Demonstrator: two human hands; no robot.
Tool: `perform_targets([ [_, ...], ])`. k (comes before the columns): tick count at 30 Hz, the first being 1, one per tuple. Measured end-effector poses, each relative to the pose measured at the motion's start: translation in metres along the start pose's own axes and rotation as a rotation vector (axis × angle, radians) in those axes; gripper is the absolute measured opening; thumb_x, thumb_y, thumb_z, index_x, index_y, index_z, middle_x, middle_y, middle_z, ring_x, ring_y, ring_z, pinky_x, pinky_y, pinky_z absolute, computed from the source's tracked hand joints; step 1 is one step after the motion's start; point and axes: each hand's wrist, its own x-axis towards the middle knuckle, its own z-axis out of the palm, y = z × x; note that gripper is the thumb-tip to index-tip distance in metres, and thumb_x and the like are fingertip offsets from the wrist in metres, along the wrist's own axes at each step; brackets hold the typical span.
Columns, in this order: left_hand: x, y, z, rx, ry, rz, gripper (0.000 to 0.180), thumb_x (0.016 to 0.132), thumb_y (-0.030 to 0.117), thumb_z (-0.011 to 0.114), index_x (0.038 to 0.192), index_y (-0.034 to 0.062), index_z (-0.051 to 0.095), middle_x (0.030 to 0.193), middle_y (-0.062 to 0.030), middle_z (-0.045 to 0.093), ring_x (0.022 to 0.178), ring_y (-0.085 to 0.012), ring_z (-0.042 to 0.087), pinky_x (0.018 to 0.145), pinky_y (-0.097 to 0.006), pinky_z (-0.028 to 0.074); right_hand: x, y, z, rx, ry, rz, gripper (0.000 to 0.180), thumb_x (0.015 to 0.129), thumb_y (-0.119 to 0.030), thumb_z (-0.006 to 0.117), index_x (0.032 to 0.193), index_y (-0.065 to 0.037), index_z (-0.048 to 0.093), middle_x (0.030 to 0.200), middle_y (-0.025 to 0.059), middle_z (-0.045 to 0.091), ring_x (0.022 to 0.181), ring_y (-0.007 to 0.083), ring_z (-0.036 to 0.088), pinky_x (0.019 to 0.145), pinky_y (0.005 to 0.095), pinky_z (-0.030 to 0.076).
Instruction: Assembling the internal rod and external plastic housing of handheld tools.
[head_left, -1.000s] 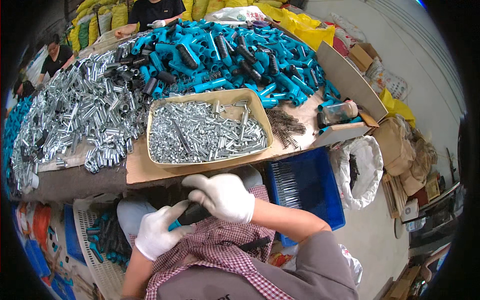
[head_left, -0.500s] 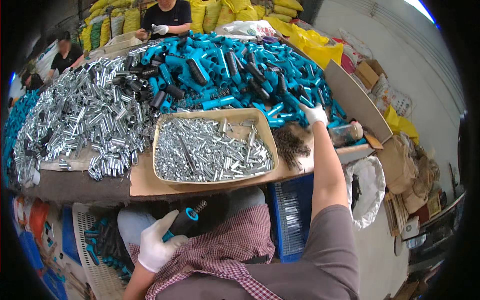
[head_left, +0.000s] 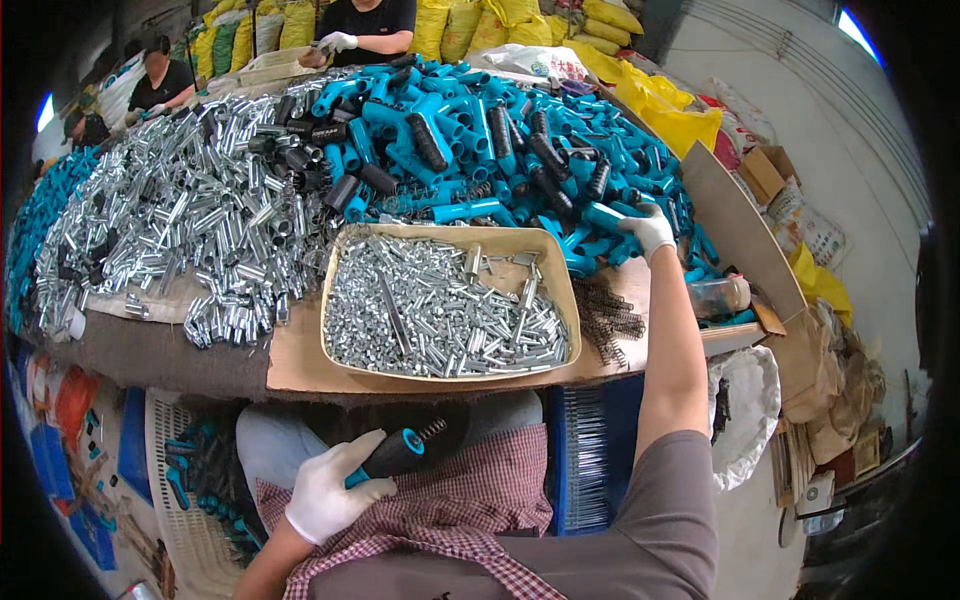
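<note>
Left hand (head_left: 328, 490), in white knit glove, grips a ribbed-black and smooth-teal handle (head_left: 393, 456), coiled wire spring (head_left: 432, 430) protruding, on the wearer's side of the cream tray (head_left: 440, 376). Right hand (head_left: 652, 233), gloved, reaches beyond the tray's far right corner, at a glossy teal tube (head_left: 604, 217); closure cannot be determined.

Grip (head_left: 388, 457): black and teal, tilted, at 7 o'clock; spring (head_left: 433, 429) protrudes toward 2 o'clock. Teal part (head_left: 602, 217): at 2 o'clock.
</note>
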Motion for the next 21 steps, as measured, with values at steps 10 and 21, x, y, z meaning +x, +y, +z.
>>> perform_targets([
  [10, -0.022, 0.014, -0.015, 0.006, 0.036, -0.019, 0.062, 0.071, 0.028, 0.085, 0.125, 0.0051, 0.065, 0.101, -0.0218, 0.069, 0.09, -0.0374, 0.069, 0.079, -0.04, 0.055, -0.039, -0.005, 0.042, -0.556, 0.085, -0.039, 0.087, 0.059, -0.026, 0.084, 0.14, -0.015, 0.055, 0.144, 0.02, 0.044, 0.129, 0.0339, 0.051, 0.108, 0.0365, 0.044],
  [21, -0.026, 0.003, -0.019, 0.015, 0.062, 0.022, 0.062, 0.073, 0.03, 0.084, 0.127, 0.0065, 0.064, 0.096, -0.0195, 0.069, 0.085, -0.0356, 0.069, 0.076, -0.04, 0.055, -0.065, -0.061, 0.062, 0.251, 0.055, -0.399, 0.053, 0.074, -0.011, 0.073, 0.124, 0.002, 0.059, 0.109, 0.0098, 0.066, 0.091, 0.0171, 0.062, 0.083, 0.0293, 0.05],
])
